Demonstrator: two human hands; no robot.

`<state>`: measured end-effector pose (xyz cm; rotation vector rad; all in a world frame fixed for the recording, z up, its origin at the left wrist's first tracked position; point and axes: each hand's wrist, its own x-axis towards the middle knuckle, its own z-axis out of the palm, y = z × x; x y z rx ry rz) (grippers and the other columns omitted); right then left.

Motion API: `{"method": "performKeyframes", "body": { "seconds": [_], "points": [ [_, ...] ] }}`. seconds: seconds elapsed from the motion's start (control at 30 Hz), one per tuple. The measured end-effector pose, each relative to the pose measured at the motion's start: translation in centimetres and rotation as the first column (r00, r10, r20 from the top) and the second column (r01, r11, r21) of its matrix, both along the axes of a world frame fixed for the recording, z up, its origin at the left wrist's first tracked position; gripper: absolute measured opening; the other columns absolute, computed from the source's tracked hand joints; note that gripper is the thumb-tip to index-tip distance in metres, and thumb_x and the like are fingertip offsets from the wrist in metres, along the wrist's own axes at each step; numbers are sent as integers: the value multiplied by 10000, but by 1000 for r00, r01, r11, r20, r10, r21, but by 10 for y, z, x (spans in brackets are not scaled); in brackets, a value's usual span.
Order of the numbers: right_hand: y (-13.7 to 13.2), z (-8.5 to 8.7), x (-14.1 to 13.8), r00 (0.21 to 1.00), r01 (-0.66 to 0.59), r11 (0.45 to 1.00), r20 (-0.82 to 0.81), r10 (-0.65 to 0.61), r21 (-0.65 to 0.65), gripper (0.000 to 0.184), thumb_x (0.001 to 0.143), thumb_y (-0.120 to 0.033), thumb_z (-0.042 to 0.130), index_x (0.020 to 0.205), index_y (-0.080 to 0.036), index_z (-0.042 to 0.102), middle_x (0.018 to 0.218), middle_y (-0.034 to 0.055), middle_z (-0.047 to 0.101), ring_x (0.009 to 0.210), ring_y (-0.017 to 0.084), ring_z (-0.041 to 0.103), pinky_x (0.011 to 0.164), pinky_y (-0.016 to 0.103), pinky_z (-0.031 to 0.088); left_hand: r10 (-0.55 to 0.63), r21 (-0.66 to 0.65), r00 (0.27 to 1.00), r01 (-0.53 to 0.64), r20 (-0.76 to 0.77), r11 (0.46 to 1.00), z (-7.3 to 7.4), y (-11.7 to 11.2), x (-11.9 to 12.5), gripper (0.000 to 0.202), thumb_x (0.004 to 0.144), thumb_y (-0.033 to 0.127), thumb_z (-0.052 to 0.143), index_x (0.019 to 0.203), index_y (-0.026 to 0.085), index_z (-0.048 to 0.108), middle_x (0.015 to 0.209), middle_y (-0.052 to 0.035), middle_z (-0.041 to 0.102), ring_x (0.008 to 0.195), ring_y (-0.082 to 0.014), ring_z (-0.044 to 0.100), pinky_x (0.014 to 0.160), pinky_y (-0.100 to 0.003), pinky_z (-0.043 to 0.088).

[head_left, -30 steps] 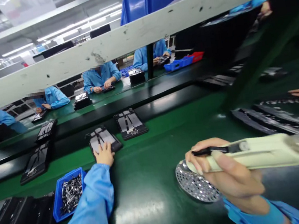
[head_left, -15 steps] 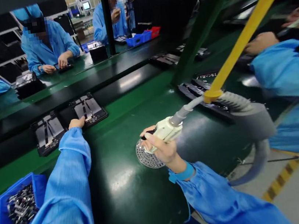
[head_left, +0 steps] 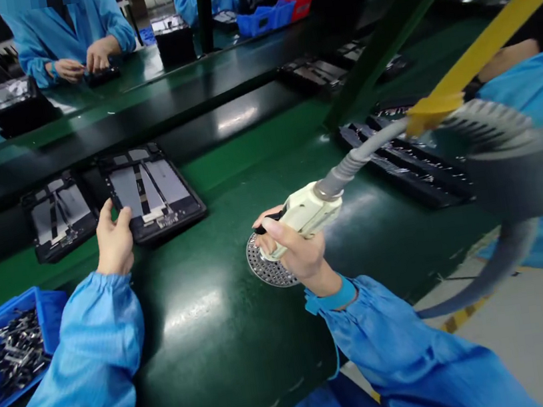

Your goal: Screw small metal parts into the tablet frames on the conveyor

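My left hand [head_left: 115, 240] pinches the lower left edge of an opened tablet [head_left: 150, 187], with its thumb on the near side. Grey panels, flat cables and a black frame show inside the tablet. A second opened tablet [head_left: 62, 216] lies just to the left of it. My right hand [head_left: 303, 253] is wrapped round a pale handheld tool [head_left: 310, 208] on a grey ribbed hose, its thumb near a black lever. At the tool's lower end is a round perforated metal plate [head_left: 275, 272], on or just above the green bench.
A blue bin [head_left: 48, 322] of small metal parts stands at the left. Black slotted trays [head_left: 406, 157] lie at the right, below a yellow bar [head_left: 494, 30] and a thick grey hose [head_left: 483, 268]. Co-workers in blue sit across the bench and at the right.
The held tablet appears closer to me and larger, and my left hand has turned, showing thumb and finger on its edge. My right hand keeps its hold on the tool. The camera has tilted down.
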<state>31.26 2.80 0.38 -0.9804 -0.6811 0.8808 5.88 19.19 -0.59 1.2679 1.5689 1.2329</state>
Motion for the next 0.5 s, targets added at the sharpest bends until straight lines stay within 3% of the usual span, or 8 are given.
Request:
{"method": "performKeyframes", "body": {
  "seconds": [0.1,0.23,0.4,0.5],
  "points": [
    [-1,-1,1,999,-15,1000,46,15,6,342,715,-480,870,792,-216,667,472,-83,543,340,104,488,436,302,550,-54,-114,996,62,71,991,2,-71,-11,712,874,350,680,1543,185,503,1113,-72,768,954,-203,738,834,-281,619],
    [-3,-2,1,995,3,1000,95,-4,11,349,726,-507,870,788,-237,658,517,-78,555,341,100,477,426,315,563,-181,-283,969,127,-171,951,0,-143,-25,868,863,551,661,1604,163,427,1066,-73,776,867,-210,738,747,-291,601],
    [-2,-5,-1,988,-34,999,154,32,10,340,733,-509,870,774,-247,657,496,-77,536,358,121,504,417,320,549,-487,-446,689,258,-536,857,16,-182,-37,888,853,715,544,1508,115,539,649,18,676,544,-204,622,558,-294,464],
    [-2,-4,2,981,-18,999,192,10,41,295,745,-493,865,776,-252,697,468,-73,535,345,128,496,393,316,507,-491,-455,645,239,-586,858,33,-183,-57,787,816,750,518,1327,174,682,625,14,664,536,-213,620,571,-297,451]
  ]
}}
